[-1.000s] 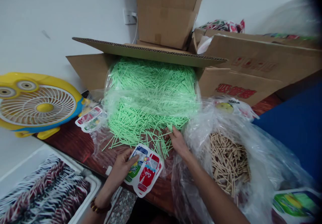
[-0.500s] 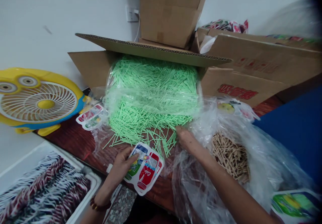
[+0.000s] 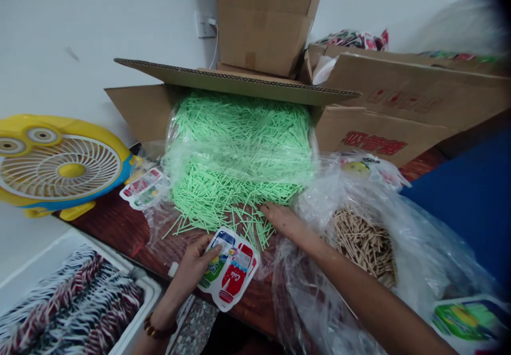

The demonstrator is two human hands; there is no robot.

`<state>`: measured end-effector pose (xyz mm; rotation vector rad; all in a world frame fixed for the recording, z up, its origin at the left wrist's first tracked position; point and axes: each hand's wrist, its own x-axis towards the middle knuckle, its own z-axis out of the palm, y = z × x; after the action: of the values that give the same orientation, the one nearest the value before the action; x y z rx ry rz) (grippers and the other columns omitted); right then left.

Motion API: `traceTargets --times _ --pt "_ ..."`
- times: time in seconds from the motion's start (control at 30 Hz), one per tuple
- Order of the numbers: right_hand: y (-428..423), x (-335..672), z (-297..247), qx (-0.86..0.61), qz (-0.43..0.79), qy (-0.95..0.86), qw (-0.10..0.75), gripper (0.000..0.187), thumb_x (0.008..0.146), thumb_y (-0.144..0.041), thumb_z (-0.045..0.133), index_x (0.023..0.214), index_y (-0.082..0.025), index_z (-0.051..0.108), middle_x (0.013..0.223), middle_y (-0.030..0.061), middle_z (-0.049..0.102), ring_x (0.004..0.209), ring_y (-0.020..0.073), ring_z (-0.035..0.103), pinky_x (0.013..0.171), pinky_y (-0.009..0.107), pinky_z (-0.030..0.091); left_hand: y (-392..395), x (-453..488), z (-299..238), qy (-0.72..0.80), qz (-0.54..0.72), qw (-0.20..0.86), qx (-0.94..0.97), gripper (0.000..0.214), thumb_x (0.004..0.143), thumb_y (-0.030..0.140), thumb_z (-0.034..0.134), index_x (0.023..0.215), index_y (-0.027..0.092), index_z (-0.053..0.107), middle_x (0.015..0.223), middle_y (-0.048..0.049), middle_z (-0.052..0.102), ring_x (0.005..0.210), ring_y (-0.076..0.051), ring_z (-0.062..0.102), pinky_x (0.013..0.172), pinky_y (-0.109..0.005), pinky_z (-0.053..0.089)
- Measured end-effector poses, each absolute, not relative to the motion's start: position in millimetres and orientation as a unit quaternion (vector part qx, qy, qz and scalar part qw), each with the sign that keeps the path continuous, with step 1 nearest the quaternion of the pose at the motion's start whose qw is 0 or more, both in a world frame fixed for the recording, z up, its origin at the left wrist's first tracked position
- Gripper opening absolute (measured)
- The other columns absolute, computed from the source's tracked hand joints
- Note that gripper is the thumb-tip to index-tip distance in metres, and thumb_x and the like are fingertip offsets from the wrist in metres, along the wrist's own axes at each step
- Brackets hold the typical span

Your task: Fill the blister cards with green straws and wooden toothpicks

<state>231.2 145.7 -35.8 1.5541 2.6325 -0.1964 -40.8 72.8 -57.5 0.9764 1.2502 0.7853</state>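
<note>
My left hand (image 3: 195, 262) is closed on a flat candy packet (image 3: 233, 270), pinching its left side. The packet is shaped like drink bottles, with a green Sprite print and a red Cola print, and is held over the front edge of the table. My right hand (image 3: 279, 217) reaches in from the right, fingers stretched out and touching loose thin green sticks (image 3: 259, 230) at the front of the heap. The fingertips are partly hidden among them. Behind lies a large heap of green sticks (image 3: 235, 131) in a clear plastic bag inside an open cardboard box (image 3: 235, 81).
A yellow fan (image 3: 72, 168) stands at left. Below it, a white foam box (image 3: 138, 286) holds rows of packets. Brown sticks (image 3: 365, 243) lie in a plastic bag at right. Another printed packet (image 3: 469, 320) is at lower right. Cardboard cartons (image 3: 271, 19) stand behind.
My right hand has moved left to the loose green sticks, and its fingers have stretched out. My left hand stays almost still with the packet. The view has shifted slightly.
</note>
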Motion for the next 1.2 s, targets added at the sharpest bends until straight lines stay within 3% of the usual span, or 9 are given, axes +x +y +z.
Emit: traceTargets --times 0.17,0.33,0.47,0.63,0.8,1.07,1.2 --pt "149 228 -40 0.511 -0.084 0.855 0.018 0.027 0.088 -0.004 0.038 0.1 -0.014 0.06 0.107 0.0167 0.058 0.098 0.0257 0.054 0.081 0.035 0.042 73 -39 -55 0.552 0.348 0.632 0.417 0.029 0.072 0.041 0.071 0.086 0.017 0.063 0.07 0.0001 0.069 0.056 -0.016 0.063 0.055 -0.025 0.049" --pt "156 232 -51 0.52 -0.147 0.84 -0.052 0.018 0.087 -0.01 0.045 0.093 -0.015 0.06 0.105 0.0147 0.061 0.105 0.0257 0.051 0.093 0.04 0.036 72 -38 -57 0.535 0.356 0.653 0.401 0.029 0.073 0.041 0.071 0.086 0.017 0.062 0.069 0.0003 0.068 0.056 -0.016 0.063 0.054 -0.025 0.049" --pt "160 233 -64 0.548 -0.236 0.789 -0.145 0.015 0.087 -0.013 0.044 0.093 -0.015 0.057 0.085 0.008 0.064 0.082 0.0199 0.058 0.081 0.034 0.044 71 -39 -56 0.537 0.362 0.643 0.41 0.027 0.073 0.039 0.071 0.086 0.016 0.063 0.07 0.0008 0.067 0.057 -0.014 0.06 0.054 -0.023 0.048" --pt "162 229 -74 0.566 -0.341 0.693 -0.289 0.022 0.09 -0.024 0.035 0.092 -0.017 0.055 0.077 0.0021 0.064 0.07 0.0152 0.058 0.066 0.026 0.046 71 -39 -56 0.546 0.36 0.633 0.415 0.028 0.073 0.039 0.071 0.087 0.016 0.064 0.07 0.0009 0.067 0.057 -0.014 0.06 0.055 -0.022 0.047" --pt "152 216 -79 0.556 -0.391 0.621 -0.39 0.02 0.088 -0.032 0.04 0.095 -0.018 0.052 0.084 0.0022 0.064 0.077 0.0154 0.057 0.075 0.029 0.045 71 -39 -58 0.541 0.364 0.641 0.406 0.028 0.073 0.04 0.071 0.087 0.017 0.063 0.071 0.0009 0.069 0.057 -0.015 0.061 0.056 -0.024 0.048" --pt "142 206 -82 0.536 -0.449 0.551 -0.455 0.019 0.084 -0.037 0.049 0.083 -0.02 0.057 0.081 0.0009 0.064 0.082 0.0177 0.056 0.085 0.035 0.042 72 -38 -38 0.557 0.368 0.643 0.375 0.028 0.068 0.04 0.076 0.075 0.017 0.061 0.064 0.0017 0.067 0.053 -0.014 0.06 0.051 -0.022 0.045" --pt "140 206 -66 0.517 -0.496 0.487 -0.5 0.03 0.086 -0.048 0.046 0.093 -0.02 0.054 0.079 0.0033 0.064 0.076 0.0184 0.061 0.075 0.035 0.049 70 -34 -26 0.513 0.367 0.7 0.336 0.026 0.068 0.035 0.076 0.082 0.016 0.063 0.069 -0.0014 0.071 0.055 -0.015 0.063 0.054 -0.024 0.048"
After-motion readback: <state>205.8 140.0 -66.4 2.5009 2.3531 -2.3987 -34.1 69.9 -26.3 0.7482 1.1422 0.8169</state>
